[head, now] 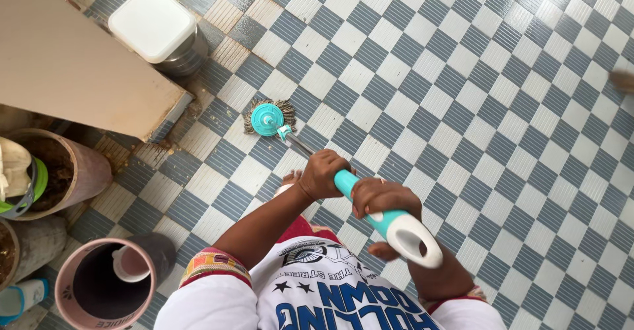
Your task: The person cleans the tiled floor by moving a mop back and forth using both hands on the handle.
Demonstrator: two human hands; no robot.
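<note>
I hold a spin mop by its teal and white handle (395,223). My left hand (321,173) grips the shaft lower down, and my right hand (383,201) is wrapped around the teal grip just below the white loop end. The round teal mop head (268,118) with its grey-brown fringe rests on the checkered tile floor (462,105), right next to the corner of a beige cabinet (72,59). Dirty smears show on the tiles near that corner.
A white-lidded steel container (160,29) stands behind the cabinet. At the left are a pink bucket (109,284) with a cup inside, a brown pot (59,171) and other vessels. My foot (288,183) shows below the left hand.
</note>
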